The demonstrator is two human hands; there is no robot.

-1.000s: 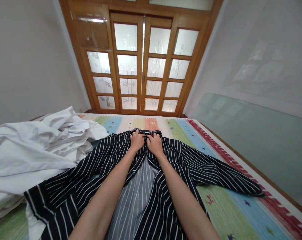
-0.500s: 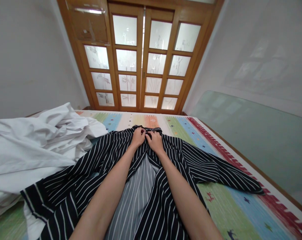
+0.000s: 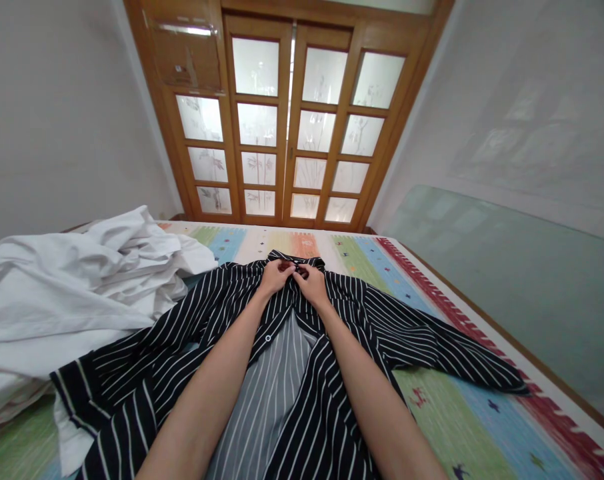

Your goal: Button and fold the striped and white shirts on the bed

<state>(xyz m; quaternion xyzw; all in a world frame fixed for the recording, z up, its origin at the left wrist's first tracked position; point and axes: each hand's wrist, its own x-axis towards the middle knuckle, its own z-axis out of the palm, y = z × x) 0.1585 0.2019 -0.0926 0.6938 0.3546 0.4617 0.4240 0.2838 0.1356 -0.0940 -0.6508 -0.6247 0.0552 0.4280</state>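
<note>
A black shirt with white stripes (image 3: 397,323) lies spread out, collar away from me and sleeves out to both sides. Below the chest its front hangs apart, showing the grey striped inside. My left hand (image 3: 275,277) and my right hand (image 3: 311,283) meet just under the collar. Both pinch the shirt's front edges there, fingertips almost touching. What lies right between the fingertips is too small to make out clearly. Lower on the left front edge, a button (image 3: 268,338) shows.
Heaped white cloth (image 3: 67,280) lies at the left, touching the shirt's sleeve. Underneath is a colourful patterned bedspread (image 3: 462,407). A pale green headboard-like panel (image 3: 507,247) runs along the right wall. Wooden doors with glass panes (image 3: 287,120) stand at the far end.
My hands have moved slightly down from the collar, which now shows more fully. The fingertips have come closer together. The view has shifted a little.
</note>
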